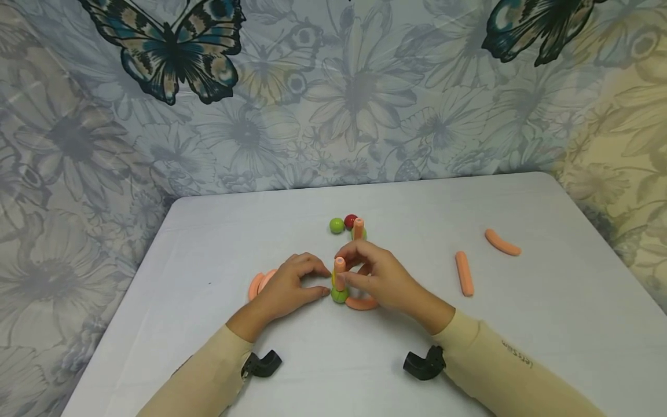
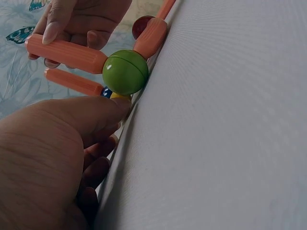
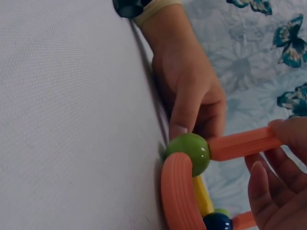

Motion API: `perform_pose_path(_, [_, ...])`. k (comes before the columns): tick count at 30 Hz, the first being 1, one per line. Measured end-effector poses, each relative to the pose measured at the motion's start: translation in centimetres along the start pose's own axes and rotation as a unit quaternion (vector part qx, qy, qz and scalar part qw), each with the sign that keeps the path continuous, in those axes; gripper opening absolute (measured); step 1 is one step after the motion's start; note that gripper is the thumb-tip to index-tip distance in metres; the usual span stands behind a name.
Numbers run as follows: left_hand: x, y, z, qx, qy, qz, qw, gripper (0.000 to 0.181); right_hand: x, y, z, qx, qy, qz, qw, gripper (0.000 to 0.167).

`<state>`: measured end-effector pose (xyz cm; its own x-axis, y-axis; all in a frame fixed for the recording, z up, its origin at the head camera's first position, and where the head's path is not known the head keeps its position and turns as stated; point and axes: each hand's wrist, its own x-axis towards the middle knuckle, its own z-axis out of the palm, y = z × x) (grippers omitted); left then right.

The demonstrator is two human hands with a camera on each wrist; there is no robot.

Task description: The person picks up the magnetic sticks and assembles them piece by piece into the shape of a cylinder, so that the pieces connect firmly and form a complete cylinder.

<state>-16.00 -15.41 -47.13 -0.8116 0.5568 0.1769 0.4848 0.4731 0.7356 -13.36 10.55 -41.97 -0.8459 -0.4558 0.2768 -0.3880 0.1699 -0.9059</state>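
Observation:
A green ball (image 1: 340,295) lies on the table with an upright orange stick (image 2: 67,52) on it. My right hand (image 1: 383,278) pinches that stick between thumb and fingers. The left hand (image 1: 292,286) rests beside the ball, its thumb and fingers touching near the ball and a yellow piece (image 3: 203,195). A curved orange piece (image 3: 176,191) joins the ball on the right. Behind, a dark blue ball (image 3: 218,222) carries another orange stick; the right hand partly hides this area in the head view.
Farther back are a green ball (image 1: 336,225), a red ball (image 1: 351,221) and an upright orange stick (image 1: 358,228). Curved orange pieces (image 1: 255,286) lie behind the left hand. A straight stick (image 1: 465,274) and a curved one (image 1: 502,242) lie at the right.

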Motion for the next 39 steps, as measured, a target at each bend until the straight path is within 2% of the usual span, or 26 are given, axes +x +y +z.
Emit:
perform_pose_path(6, [-0.1,0.0,0.0,0.005,-0.004,-0.006,1.0,0.025,-0.2,0.1,0.2,-0.007,-0.007,-0.008,0.9999,0.021])
perform_pose_path(15, [-0.1,0.0,0.0,0.001,-0.008,0.003,1.0,0.024,-0.3,0.1,0.2,-0.032,-0.008,-0.012,0.9994,0.026])
perform_pose_path(23, [-0.2,0.0,0.0,0.005,-0.01,0.009,0.9999,0.022,-0.9,-0.7,-1.0,-0.041,0.018,-0.013,0.9989,0.031])
perform_pose_path(31, [-0.2,-0.1,0.0,-0.006,-0.026,0.039,0.9989,0.031,-2.7,-1.5,-4.0,-0.068,0.046,-0.036,0.996,0.029])
perform_pose_path(35, [-0.2,0.0,0.0,-0.02,-0.03,0.043,0.9984,0.036,-4.5,-1.0,-6.2,-0.093,0.079,-0.044,0.9916,0.031])
perform_pose_path(39, [-0.3,0.0,0.0,-0.034,-0.031,0.048,0.9978,0.039,-6.6,0.1,-9.0,-0.093,0.115,-0.041,0.9881,0.034])
